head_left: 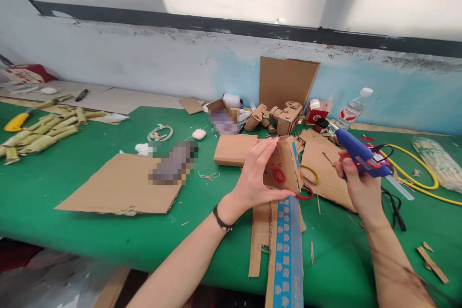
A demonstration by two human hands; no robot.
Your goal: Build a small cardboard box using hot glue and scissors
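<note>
My left hand [254,173] grips a folded cardboard piece [285,166] with red print, held upright over the green table [108,231]. My right hand [355,180] is closed round the grip of a blue hot glue gun [355,151], whose nozzle points up and left, a short way right of the cardboard piece. A long cardboard strip with blue patterned tape [287,250] lies below the held piece and hangs over the table's front edge.
A large flat cardboard sheet [119,185] lies left of centre. Rolled green-yellow tubes [43,130] sit far left. A cardboard block [234,149], a small cardboard model [283,116], a water bottle [352,108], yellow cable [422,173] and scraps crowd the back and right.
</note>
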